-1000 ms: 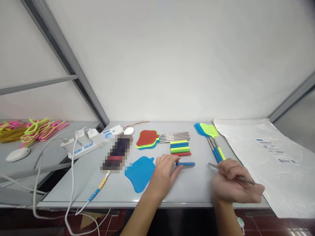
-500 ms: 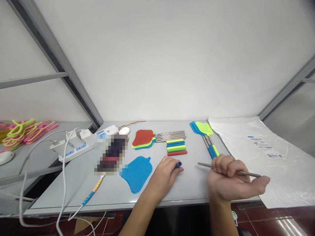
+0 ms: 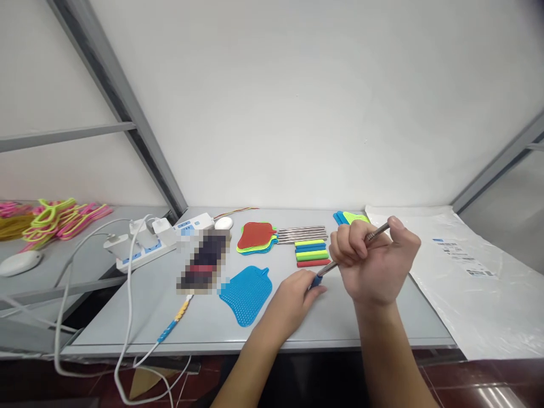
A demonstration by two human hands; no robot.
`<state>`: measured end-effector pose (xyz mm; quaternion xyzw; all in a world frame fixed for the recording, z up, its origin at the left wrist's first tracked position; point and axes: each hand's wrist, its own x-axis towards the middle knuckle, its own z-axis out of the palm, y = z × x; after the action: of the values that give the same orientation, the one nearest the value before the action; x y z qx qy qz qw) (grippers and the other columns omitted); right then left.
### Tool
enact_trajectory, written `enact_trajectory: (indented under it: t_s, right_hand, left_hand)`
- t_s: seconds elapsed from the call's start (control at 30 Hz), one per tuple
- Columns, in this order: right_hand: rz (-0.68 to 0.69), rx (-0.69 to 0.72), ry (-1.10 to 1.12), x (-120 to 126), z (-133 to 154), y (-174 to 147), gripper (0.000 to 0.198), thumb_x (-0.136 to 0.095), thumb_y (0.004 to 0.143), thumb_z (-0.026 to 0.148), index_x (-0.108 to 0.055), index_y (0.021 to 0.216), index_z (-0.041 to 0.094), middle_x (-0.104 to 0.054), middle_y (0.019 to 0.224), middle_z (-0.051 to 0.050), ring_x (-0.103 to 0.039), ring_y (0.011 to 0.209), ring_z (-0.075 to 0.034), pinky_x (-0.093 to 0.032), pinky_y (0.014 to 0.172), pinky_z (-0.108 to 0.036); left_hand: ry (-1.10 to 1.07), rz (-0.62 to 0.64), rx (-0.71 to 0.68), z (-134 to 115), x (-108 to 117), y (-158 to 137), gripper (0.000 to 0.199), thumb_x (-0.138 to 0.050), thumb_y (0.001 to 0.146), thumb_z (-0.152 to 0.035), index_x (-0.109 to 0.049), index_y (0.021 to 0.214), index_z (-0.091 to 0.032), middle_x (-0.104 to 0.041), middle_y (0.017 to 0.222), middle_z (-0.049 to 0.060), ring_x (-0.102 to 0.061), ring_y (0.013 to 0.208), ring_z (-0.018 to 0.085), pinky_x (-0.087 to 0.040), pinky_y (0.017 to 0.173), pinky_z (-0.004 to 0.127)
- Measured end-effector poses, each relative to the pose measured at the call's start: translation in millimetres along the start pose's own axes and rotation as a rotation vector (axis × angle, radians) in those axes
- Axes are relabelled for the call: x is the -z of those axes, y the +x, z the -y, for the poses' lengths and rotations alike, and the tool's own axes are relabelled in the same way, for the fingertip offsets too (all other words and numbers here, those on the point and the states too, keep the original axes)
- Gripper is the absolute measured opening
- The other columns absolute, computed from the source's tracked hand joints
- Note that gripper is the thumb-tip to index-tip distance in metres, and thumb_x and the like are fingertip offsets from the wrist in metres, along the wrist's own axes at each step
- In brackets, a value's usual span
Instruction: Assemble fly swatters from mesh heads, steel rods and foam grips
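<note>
My left hand is closed around a blue handle grip, of which only the open end shows. A metal rod is in my right hand, its fingers wrapped round it and the thumb stretched toward its upper end. The rod slants down to the left, its lower tip meeting the mouth of the grip; how far inside it sits I cannot tell. Left of my left hand lies a loose blue fly swatter head. Beyond my hands are several coloured grips and a row of metal rods.
Stacked swatter heads lie at the back, with swatters partly behind my right hand. White plastic sheeting covers the table's right. On the left are a blurred phone, a power strip and loose white cables.
My right hand has moved left and up, tilting the rod from nearly level to a steep slant. Its lower tip now meets the blue grip in my left hand. The view has shifted slightly.
</note>
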<state>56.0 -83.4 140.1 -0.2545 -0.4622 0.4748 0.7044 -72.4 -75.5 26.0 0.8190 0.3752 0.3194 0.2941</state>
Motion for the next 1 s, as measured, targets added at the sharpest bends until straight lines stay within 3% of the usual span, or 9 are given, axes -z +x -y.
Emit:
enact_trajectory:
  t_s: [0.33,0.83,1.0]
  right_hand:
    - [0.116,-0.109,-0.071,-5.7,4.6,-0.1,0.049,-0.037,0.085,0.051,-0.035,0.046,0.021,-0.027,0.045,0.004,-0.023,0.042,-0.009,-0.018,0.042,-0.026]
    - [0.009,-0.109,0.044,-6.6,-3.3,5.9,0.056,-0.042,0.087,0.060,-0.031,0.048,0.021,-0.023,0.046,0.007,-0.018,0.043,-0.008,-0.012,0.040,-0.025]
    - [-0.038,-0.112,0.020,-2.4,-23.1,1.4,0.055,-0.041,0.090,0.060,-0.033,0.051,0.021,-0.026,0.049,0.006,-0.020,0.044,-0.008,-0.014,0.042,-0.025]
  left_hand:
    - [-0.011,0.021,-0.021,0.6,-2.5,0.4,0.013,-0.051,0.093,-0.029,-0.057,0.085,-0.021,-0.063,0.084,0.001,-0.058,0.078,0.017,-0.041,0.067,0.026]
    - [0.001,0.050,0.006,-0.1,0.3,2.3,0.013,-0.050,0.092,-0.028,-0.055,0.082,-0.020,-0.060,0.079,0.000,-0.055,0.073,0.016,-0.039,0.066,0.026]
    - [-0.010,0.054,0.058,-1.1,1.8,2.5,0.019,-0.050,0.092,-0.030,-0.051,0.076,-0.020,-0.059,0.076,0.000,-0.054,0.071,0.017,-0.038,0.065,0.027]
